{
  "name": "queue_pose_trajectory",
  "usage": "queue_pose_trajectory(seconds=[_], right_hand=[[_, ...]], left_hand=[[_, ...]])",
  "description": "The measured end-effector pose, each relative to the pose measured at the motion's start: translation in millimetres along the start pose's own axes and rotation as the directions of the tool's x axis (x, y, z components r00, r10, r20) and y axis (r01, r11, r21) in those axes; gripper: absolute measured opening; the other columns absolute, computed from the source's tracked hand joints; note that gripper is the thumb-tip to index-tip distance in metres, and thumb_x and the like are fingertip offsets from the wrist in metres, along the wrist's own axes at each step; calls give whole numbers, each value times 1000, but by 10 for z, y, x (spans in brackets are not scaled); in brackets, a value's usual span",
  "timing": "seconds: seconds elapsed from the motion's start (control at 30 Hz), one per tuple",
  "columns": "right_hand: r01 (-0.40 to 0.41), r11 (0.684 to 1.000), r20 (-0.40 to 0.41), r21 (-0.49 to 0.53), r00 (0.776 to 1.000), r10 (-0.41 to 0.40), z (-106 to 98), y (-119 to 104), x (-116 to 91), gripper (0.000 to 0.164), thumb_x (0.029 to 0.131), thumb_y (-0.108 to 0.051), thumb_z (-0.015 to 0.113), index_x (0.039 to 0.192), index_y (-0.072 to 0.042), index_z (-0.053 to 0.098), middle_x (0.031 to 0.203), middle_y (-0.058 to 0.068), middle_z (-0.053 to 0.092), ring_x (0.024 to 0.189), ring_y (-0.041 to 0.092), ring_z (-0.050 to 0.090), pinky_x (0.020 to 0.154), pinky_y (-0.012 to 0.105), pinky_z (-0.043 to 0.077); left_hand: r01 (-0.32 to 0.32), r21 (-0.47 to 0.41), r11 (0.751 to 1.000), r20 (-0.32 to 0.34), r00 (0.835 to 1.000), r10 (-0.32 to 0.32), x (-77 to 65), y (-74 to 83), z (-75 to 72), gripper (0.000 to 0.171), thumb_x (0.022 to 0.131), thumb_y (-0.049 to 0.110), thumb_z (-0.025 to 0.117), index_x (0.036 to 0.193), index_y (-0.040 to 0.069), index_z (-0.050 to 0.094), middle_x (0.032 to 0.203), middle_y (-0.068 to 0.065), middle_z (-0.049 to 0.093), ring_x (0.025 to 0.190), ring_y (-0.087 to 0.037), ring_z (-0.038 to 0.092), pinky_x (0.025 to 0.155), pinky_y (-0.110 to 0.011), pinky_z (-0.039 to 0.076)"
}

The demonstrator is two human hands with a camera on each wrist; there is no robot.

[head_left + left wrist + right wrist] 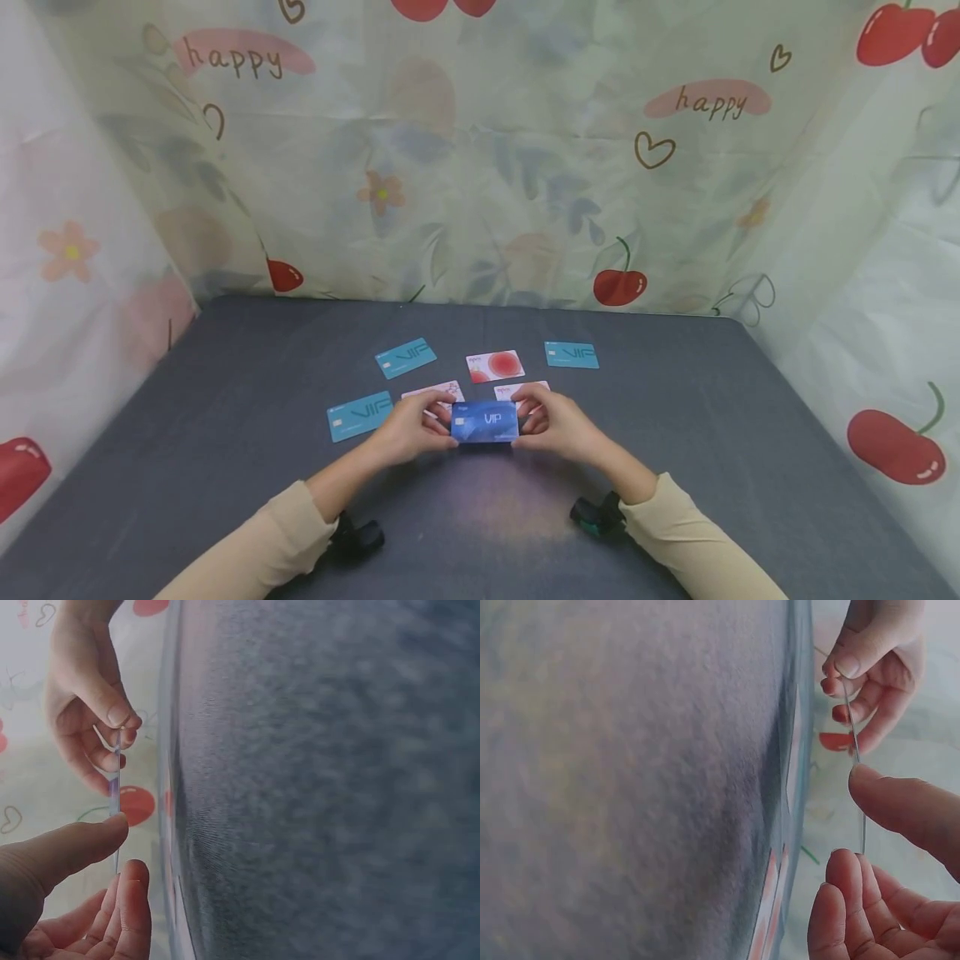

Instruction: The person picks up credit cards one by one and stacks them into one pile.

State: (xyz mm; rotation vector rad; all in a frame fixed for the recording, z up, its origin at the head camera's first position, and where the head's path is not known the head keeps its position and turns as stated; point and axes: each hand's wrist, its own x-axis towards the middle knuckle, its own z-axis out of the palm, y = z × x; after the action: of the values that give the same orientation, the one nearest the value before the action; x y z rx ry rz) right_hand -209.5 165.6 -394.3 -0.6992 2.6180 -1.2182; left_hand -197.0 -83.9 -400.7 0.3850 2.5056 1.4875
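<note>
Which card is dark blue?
The VIP card pinched by the left hand and right hand; the teal cards and pinkish-white cards lie on the table.

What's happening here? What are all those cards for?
A person is holding up a blue VIP card, pinched between the left hand and right hand, above the dark table. Three teal cards and three pinkish cards lie there too. I can't tell what they're for.

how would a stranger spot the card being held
On the dark table, find the left hand and right hand. Between them, they hold the blue card by its ends. Its deep blue sets it apart from nearby teal cards and pinkish cards.
</note>
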Motion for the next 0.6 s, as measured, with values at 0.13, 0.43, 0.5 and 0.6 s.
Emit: queue_pose_trajectory(seconds=[0.13,0.43,0.5,0.6], right_hand=[[28,1000,10,10,1000,-28,31,8,1,51,70,-6,79,113,1,52,92,14,60,71,10,59,68,21,54],[-15,1000,61,-22,998,17,97,3,16,53,71,-9,79,117,-1,55,93,10,60,73,13,56,66,17,50],[-22,999,65,-39,998,24,106,-9,15,53,71,-10,80,117,-1,55,93,9,60,74,14,56,67,17,49],[-40,997,74,-64,996,45,120,-28,17,54,70,-12,80,117,-1,55,92,7,61,74,13,56,67,17,49]], left_hand=[[-8,24,1000,13,1000,7,-23,-38,-10,53,73,4,77,120,-2,54,93,-12,61,74,-12,62,70,-28,55],[11,56,998,38,999,-13,-48,-39,-19,53,71,5,78,118,-2,55,88,-10,60,70,-10,60,69,-26,54],[7,64,998,44,999,-10,-60,-31,-24,53,70,5,79,117,-3,55,87,-10,60,69,-10,60,68,-26,54],[-8,80,997,52,999,4,-65,-30,-22,52,69,4,79,114,-4,55,85,-11,61,67,-11,61,66,-26,53]])
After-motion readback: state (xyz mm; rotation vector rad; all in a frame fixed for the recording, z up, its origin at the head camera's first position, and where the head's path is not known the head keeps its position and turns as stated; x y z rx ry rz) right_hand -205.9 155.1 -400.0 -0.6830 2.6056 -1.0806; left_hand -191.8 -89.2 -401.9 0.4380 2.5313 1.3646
